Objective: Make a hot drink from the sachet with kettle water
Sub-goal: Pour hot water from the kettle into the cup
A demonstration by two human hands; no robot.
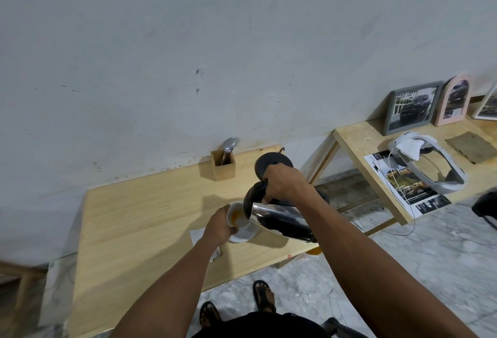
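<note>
A steel kettle (279,220) with a black lid and handle is tilted steeply to the left, its lid end over a white cup (236,215). My right hand (283,183) grips the kettle's handle. The cup stands on a white saucer (246,235) on the wooden table (150,219) and holds orange-yellow powder or liquid. My left hand (219,227) is wrapped around the cup's near side. A torn white sachet (197,237) lies on the table, partly hidden under my left wrist.
The black kettle base (273,163) sits at the table's back right, its cord behind it. A wooden holder (222,164) with a spoon and fork stands by the wall. A lower bench (357,138) to the right carries picture frames, a headset and a brochure.
</note>
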